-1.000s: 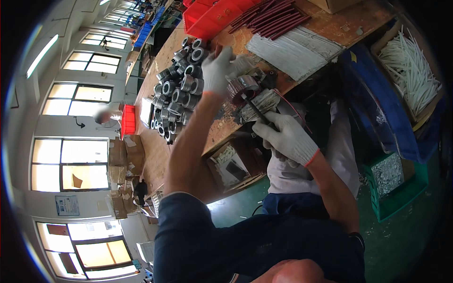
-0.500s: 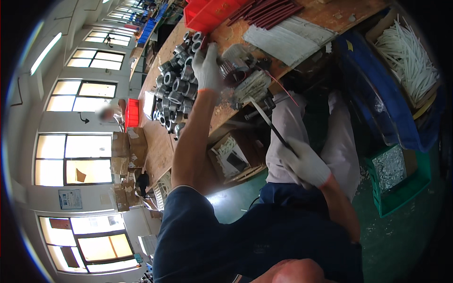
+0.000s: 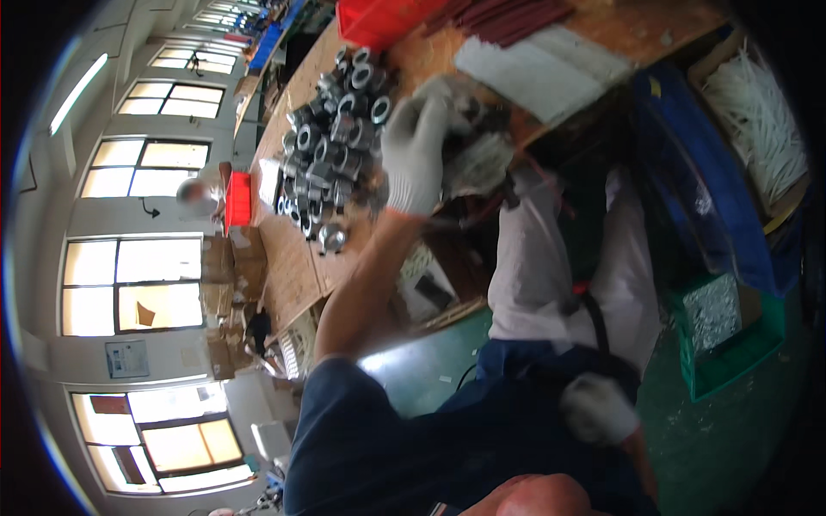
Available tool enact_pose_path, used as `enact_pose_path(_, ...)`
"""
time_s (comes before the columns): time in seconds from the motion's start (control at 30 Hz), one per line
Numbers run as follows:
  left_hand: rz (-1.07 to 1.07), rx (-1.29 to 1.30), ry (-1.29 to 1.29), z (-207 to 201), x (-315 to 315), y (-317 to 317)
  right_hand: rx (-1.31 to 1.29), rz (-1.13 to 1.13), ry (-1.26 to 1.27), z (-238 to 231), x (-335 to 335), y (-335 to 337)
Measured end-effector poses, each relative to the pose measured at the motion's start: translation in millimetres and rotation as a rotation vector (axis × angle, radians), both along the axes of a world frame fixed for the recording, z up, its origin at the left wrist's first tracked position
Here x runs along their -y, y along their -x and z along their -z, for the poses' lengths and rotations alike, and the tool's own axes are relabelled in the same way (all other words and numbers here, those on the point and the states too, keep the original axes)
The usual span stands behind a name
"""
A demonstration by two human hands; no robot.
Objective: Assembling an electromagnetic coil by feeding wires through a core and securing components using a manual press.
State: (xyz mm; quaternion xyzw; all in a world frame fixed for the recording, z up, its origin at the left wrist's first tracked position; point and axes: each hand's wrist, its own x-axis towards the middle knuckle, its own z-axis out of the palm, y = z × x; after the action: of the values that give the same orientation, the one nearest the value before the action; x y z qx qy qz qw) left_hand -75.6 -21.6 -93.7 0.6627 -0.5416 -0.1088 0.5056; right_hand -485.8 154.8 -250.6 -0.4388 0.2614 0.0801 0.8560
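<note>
My left hand (image 3: 415, 159), in a white knitted glove, reaches over the workbench with its fingers curled at a greyish, blurred workpiece (image 3: 465, 103). What the fingers hold there is hidden. Left of this hand lies a heap of grey metal pipe fittings (image 3: 331, 155). My right hand (image 3: 600, 408), also gloved and smeared by motion, is low in front of my dark shirt. A dark curved strip (image 3: 595, 322) with a red spot at its upper end lies across my light trousers; whether the right hand touches it I cannot tell.
Dark red strips (image 3: 508, 19) and a pale stack of sheets (image 3: 542, 73) lie on the bench (image 3: 292, 279). A red bin (image 3: 383, 21) stands behind. To the right are a blue container (image 3: 688, 163), white strips (image 3: 753, 129) and a green crate (image 3: 731, 378). Another person sits far left.
My left hand has moved right from the fittings to the workpiece. My right hand has drawn back toward my body; the long tool with a pale blade it held is no longer clearly visible.
</note>
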Motion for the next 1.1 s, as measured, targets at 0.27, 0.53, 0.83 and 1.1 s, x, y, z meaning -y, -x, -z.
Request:
enact_pose_path(0.27,-0.075,-0.232,0.028,15.8,0.9,-13.0,0.072,0.355,-0.142,-43.8,65.9,-32.8)
enact_pose_path(0.53,-0.040,-0.338,0.065,10.4,-2.2,-3.7,0.172,0.241,0.137,-39.7,105.3,-119.8)
enact_pose_path(0.83,-0.082,-0.315,0.123,14.2,2.1,-2.6,0.260,0.205,0.211,-38.6,141.2,-112.4)
enact_pose_path(1.1,-0.209,0.357,0.395,18.0,-33.8,14.9,0.198,0.017,0.159,-57.2,165.0,-102.2)
